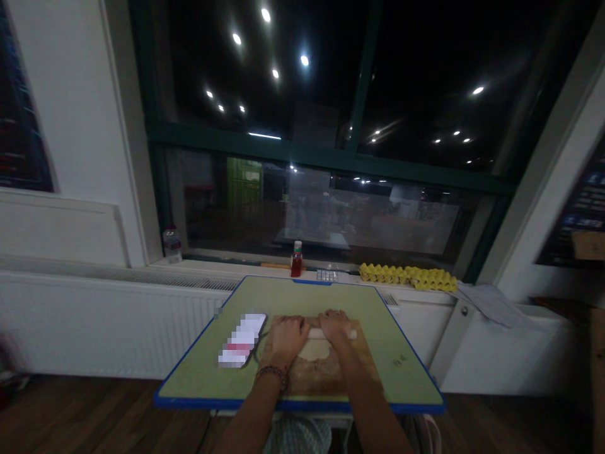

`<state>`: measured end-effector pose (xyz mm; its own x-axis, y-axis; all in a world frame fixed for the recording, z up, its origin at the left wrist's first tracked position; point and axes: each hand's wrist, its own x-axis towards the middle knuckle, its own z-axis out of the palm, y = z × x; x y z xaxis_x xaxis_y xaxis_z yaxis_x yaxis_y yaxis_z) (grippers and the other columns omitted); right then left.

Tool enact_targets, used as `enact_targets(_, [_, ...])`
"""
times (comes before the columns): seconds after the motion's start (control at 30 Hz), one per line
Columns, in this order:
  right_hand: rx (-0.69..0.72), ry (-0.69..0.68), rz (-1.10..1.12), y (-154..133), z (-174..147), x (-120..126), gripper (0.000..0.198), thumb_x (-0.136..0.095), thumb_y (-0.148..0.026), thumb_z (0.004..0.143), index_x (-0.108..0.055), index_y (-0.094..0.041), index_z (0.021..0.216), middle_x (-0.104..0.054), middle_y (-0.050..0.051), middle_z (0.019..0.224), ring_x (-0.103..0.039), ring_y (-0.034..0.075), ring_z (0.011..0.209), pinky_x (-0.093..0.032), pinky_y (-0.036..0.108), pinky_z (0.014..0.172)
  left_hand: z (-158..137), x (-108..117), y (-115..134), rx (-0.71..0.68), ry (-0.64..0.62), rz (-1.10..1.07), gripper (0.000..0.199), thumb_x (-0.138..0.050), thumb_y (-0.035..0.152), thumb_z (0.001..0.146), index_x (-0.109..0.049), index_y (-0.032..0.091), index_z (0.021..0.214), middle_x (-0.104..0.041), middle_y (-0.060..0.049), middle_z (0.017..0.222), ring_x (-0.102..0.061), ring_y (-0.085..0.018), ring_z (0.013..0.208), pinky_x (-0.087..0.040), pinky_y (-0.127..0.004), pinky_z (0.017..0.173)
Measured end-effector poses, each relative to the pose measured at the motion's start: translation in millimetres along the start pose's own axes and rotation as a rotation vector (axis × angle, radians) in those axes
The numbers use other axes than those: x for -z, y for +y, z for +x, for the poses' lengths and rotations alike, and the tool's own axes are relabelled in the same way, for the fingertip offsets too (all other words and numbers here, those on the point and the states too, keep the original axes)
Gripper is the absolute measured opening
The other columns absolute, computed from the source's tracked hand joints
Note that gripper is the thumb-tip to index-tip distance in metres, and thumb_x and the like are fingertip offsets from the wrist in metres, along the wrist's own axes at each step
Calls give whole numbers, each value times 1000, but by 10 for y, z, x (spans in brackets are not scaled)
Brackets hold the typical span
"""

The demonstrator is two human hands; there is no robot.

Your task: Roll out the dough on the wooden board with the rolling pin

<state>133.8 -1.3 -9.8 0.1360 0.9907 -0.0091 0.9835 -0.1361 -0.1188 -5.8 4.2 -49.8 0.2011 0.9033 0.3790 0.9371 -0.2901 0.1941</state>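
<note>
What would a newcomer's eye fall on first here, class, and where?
Probably the bright, rectangular phone at the left of the pale-green, blue-edged tabletop. At lower centre, the left hand and right hand rest on a pale cylindrical rolling pin by flat cream dough. Behind, bumpy yellow egg trays stand out on the white windowsill, to the right.

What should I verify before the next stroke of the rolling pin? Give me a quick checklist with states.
1. Left hand on the rolling pin: ok, over its left part.
2. Right hand on the pin: ok, the pin's right end shows past it.
3. Dough within the wooden board: ok, flattened and inside the edges.
4. Phone off the board: ok, lying to its left on the table.
5. Dough free of the pin: cannot tell, too dim and small.
</note>
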Motion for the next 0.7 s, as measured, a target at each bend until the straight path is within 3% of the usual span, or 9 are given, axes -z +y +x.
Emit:
enact_targets(0.2, [-51, 39, 7, -14, -19, 2, 48, -27, -38, 98, -64, -18, 122, -64, 12, 123, -51, 26, 122, -38, 36, 94, 3, -20, -6, -6, 6, 19, 39, -37, 33, 96, -71, 17, 86, -74, -11, 90, -68, -23, 87, -43, -37, 86])
enact_targets(0.7, [-16, 81, 22, 8, 39, -77, 43, -33, -35, 96, -66, -19, 118, -66, 13, 118, -56, 26, 114, -39, 36, 92, 0, 24, 0, 12, -44, -2, 40, -35, 34, 96, -71, 16, 91, -74, -12, 96, -68, -22, 92, -45, -34, 87])
